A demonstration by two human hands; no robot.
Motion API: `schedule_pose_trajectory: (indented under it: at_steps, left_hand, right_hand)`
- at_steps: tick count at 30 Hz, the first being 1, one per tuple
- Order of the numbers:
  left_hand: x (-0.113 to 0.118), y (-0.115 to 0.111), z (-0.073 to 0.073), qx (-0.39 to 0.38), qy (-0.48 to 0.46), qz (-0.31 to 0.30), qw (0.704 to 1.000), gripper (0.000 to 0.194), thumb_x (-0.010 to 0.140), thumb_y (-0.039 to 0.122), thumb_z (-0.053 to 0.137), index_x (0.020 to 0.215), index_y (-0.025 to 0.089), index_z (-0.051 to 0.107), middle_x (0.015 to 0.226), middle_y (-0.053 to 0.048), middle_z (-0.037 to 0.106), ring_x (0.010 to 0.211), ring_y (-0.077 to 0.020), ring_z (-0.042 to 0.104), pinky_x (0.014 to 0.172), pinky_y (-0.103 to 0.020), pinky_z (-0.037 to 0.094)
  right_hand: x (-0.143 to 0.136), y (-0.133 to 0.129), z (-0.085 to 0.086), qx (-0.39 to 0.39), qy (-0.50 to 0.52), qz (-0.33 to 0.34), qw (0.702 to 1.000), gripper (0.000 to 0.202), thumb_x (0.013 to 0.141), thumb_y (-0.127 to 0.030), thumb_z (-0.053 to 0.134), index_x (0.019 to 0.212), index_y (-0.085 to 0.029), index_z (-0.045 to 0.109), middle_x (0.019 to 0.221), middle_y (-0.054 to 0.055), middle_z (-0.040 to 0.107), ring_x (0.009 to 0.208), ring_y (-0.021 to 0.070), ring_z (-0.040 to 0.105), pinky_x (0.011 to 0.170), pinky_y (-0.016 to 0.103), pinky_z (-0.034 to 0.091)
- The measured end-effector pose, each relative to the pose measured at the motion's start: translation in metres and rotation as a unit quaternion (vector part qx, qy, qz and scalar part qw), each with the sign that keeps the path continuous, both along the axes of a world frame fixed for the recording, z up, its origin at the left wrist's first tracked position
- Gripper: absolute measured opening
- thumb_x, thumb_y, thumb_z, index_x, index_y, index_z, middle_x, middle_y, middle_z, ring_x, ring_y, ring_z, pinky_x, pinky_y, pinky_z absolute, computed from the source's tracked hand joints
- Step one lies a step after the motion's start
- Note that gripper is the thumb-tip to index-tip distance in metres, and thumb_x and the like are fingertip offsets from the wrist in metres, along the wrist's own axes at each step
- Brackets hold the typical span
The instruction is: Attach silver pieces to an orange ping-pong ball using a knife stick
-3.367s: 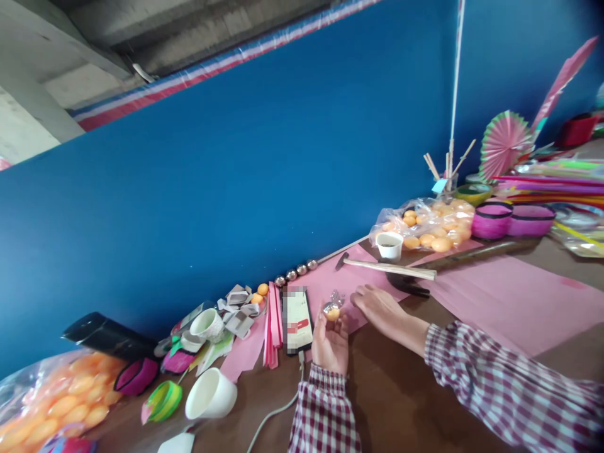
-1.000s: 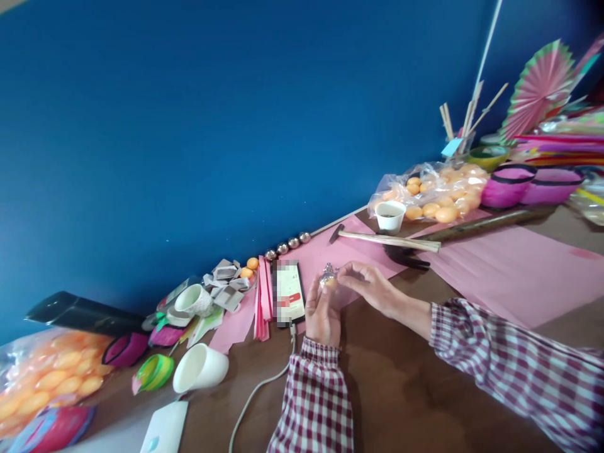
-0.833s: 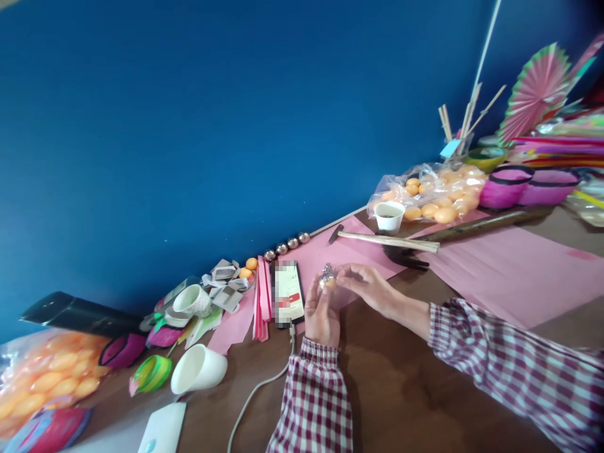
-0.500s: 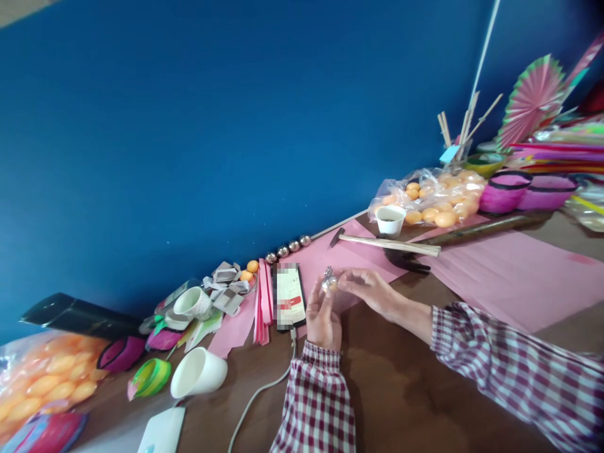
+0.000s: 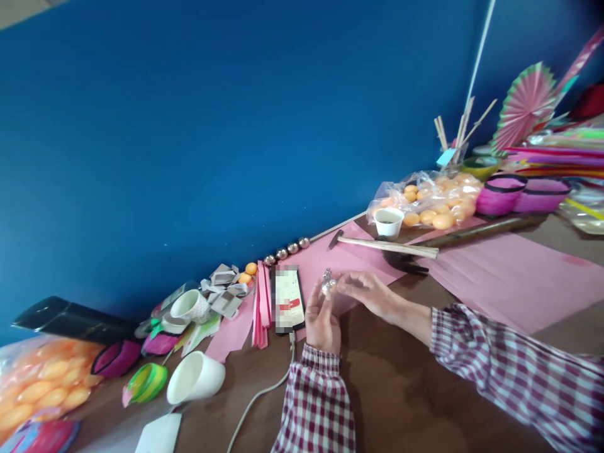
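A small shiny silver ornament [image 5: 329,284] with a rounded body and a narrower top is pinched between the thumb and fingers of my left hand [image 5: 323,319]. From the right, my right hand [image 5: 367,290] reaches to the same ornament, its thumb and forefinger closed at the ornament's side. A phone [image 5: 289,299] with a lit screen lies just left of my left hand, a cable [image 5: 257,396] plugged into its lower end. Pink paper [image 5: 314,261] lies behind both hands, with a small hammer [image 5: 387,245] on it. Several silver balls [image 5: 287,250] line the wall.
On the left are a white cup [image 5: 195,377], a green tape roll [image 5: 147,382] and a bag of orange balls [image 5: 47,377]. Behind the hammer stand a small white cup [image 5: 388,223] and another bag [image 5: 441,201]. A large pink sheet [image 5: 509,277] lies right.
The camera view has shifted slightly, so objects on the left appear a little lower and farther left. Both hands keep their hold on the ornament, with hardly any movement.
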State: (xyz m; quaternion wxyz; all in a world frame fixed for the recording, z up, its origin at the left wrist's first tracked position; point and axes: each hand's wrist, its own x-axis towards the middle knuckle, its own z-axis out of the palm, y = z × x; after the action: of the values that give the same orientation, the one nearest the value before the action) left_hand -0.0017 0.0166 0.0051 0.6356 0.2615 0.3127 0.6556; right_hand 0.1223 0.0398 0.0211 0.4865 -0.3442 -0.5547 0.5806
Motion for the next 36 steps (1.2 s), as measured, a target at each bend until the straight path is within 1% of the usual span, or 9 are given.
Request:
schedule_pose_trajectory:
  at_steps: [6, 12, 17, 21, 26, 31, 36]
  left_hand:
    - [-0.0013, 0.0013, -0.0031, 0.01, 0.026, -0.001, 1.0, 0.041, 0.071, 0.02, 0.063, 0.11, 0.022, 0.054, 0.117, -0.009, 0.057, 0.11, -0.0209, 0.051, 0.097, -0.037, 0.035]
    - [0.0004, 0.0011, -0.0022, 0.007, 0.01, 0.001, 1.0, 0.037, 0.072, 0.018, 0.061, 0.109, 0.022, 0.054, 0.118, -0.008, 0.056, 0.107, -0.0195, 0.053, 0.097, -0.037, 0.034]
    - [-0.0004, 0.0008, -0.0031, 0.002, 0.012, 0.003, 1.0, 0.034, 0.072, 0.018, 0.061, 0.106, 0.02, 0.055, 0.116, -0.009, 0.058, 0.106, -0.0195, 0.054, 0.097, -0.036, 0.035]
    - [-0.0012, 0.0005, -0.0048, 0.006, 0.008, -0.003, 1.0, 0.034, 0.073, 0.017, 0.06, 0.106, 0.019, 0.055, 0.116, -0.01, 0.057, 0.106, -0.02, 0.053, 0.097, -0.036, 0.035]
    - [-0.0015, 0.0008, -0.0053, 0.004, 0.002, -0.005, 1.0, 0.035, 0.073, 0.017, 0.06, 0.107, 0.019, 0.055, 0.12, -0.01, 0.055, 0.107, -0.021, 0.053, 0.096, -0.037, 0.036]
    - [-0.0014, 0.0005, -0.0037, 0.001, 0.011, -0.004, 1.0, 0.037, 0.071, 0.019, 0.062, 0.108, 0.019, 0.055, 0.118, -0.011, 0.056, 0.107, -0.0216, 0.052, 0.096, -0.037, 0.035]
    - [-0.0002, 0.0008, -0.0015, 0.002, 0.026, -0.002, 1.0, 0.036, 0.071, 0.021, 0.062, 0.107, 0.021, 0.055, 0.117, -0.01, 0.057, 0.108, -0.0211, 0.051, 0.095, -0.036, 0.037]
  right_hand:
    - [0.0013, 0.0003, -0.0006, 0.011, -0.023, 0.001, 1.0, 0.027, 0.073, -0.041, 0.058, 0.073, -0.014, 0.06, 0.106, 0.007, 0.059, 0.094, 0.0194, 0.054, 0.085, 0.034, 0.039]
    - [0.0009, 0.0001, 0.0007, 0.021, -0.027, 0.009, 0.999, 0.026, 0.075, -0.041, 0.057, 0.072, -0.014, 0.059, 0.101, 0.006, 0.06, 0.091, 0.0186, 0.054, 0.082, 0.032, 0.039]
    - [0.0009, 0.0003, 0.0013, 0.013, -0.039, 0.007, 0.999, 0.029, 0.074, -0.043, 0.057, 0.072, -0.014, 0.059, 0.092, 0.005, 0.062, 0.086, 0.0177, 0.054, 0.078, 0.03, 0.04]
    - [0.0011, -0.0003, 0.0023, 0.016, -0.037, 0.004, 0.999, 0.028, 0.074, -0.041, 0.057, 0.071, -0.014, 0.058, 0.097, 0.006, 0.061, 0.089, 0.0181, 0.054, 0.079, 0.03, 0.039]
    - [0.0011, -0.0002, 0.0005, 0.023, -0.041, 0.006, 0.999, 0.025, 0.076, -0.039, 0.056, 0.072, -0.014, 0.058, 0.088, 0.005, 0.062, 0.083, 0.0163, 0.054, 0.074, 0.028, 0.04]
    - [0.0013, 0.0004, 0.0, 0.028, -0.042, 0.015, 0.999, 0.027, 0.076, -0.04, 0.055, 0.074, -0.014, 0.058, 0.088, 0.005, 0.062, 0.082, 0.0164, 0.054, 0.074, 0.029, 0.041]
    - [0.0016, 0.0007, 0.0006, 0.03, -0.039, 0.016, 0.999, 0.027, 0.076, -0.04, 0.055, 0.073, -0.014, 0.059, 0.083, 0.004, 0.061, 0.079, 0.0156, 0.053, 0.072, 0.029, 0.04]
